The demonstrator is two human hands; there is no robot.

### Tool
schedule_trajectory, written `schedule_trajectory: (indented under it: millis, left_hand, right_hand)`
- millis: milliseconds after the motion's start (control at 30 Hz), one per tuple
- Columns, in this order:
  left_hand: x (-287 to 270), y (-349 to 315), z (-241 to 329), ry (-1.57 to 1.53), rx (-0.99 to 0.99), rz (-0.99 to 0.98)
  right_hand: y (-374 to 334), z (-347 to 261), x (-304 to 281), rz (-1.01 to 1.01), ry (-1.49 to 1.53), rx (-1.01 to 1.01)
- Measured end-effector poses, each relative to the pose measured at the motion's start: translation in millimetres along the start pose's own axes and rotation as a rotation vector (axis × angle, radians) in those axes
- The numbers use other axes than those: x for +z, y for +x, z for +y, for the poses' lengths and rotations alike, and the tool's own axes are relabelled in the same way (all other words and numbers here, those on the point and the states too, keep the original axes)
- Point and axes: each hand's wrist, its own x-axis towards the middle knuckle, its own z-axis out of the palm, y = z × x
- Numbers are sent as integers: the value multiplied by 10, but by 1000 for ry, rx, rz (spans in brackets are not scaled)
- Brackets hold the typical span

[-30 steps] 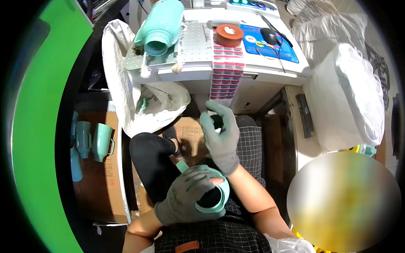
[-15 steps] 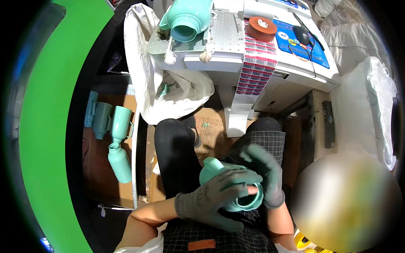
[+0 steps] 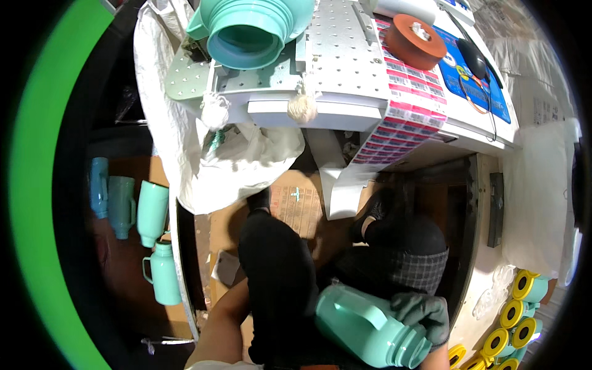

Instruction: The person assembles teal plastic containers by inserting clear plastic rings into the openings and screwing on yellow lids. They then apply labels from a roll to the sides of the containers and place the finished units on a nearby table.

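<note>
On my lap a mint-green handled jug [image 3: 357, 327] lies tilted, its open neck toward the lower right. My right hand [image 3: 425, 316], in a grey-green glove, is closed round the jug close to its neck. My left forearm [image 3: 223, 327] reaches down beside my left knee, and the hand itself is hidden behind the leg. At the top, another mint-green jug body [image 3: 246, 38] lies with its wide mouth facing me on a perforated metal plate [image 3: 339, 61].
To the left, several jugs [image 3: 163, 274] are in a cardboard-lined bin [image 3: 132, 271]. A white sack [image 3: 166, 117] hangs beside the workbench. A label strip [image 3: 401, 123] drapes over its front, next to a brown tape roll [image 3: 416, 42]. Yellow-lidded jugs [image 3: 512, 314] stand at lower right.
My left hand has left the jug and gone down behind my left leg. My right hand now grips the jug, which has tipped over to the right. The view has shifted.
</note>
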Motion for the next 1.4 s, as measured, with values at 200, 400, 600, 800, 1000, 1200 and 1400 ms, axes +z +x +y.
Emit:
schedule_trajectory:
  millis: [200,400,600,800,1000,1200,1400]
  left_hand:
    - [495,1062,512,197,165,216]
    - [500,1167,471,290,189,61]
    - [83,-160,-364,-33,-121,61]
    - [-1861,-1179,-97,-216,180,721]
    - [-3195,-386,1260,142,317,762]
    - [-3017,-1491,2814,-300,960,220]
    - [-2709,-2224,3210,-131,1191,39]
  right_hand:
    - [-36,-218,-135,-114,-68,15]
    - [63,-152,-206,-99,-54,48]
    - [60,-31,-253,-37,-53,2]
    - [64,98,-12,-18,-44,-48]
    - [-21,25,244,-98,28,-162]
    - [-59,109,464,76,-227,-152]
    - [-800,89,113,785,-573,-498]
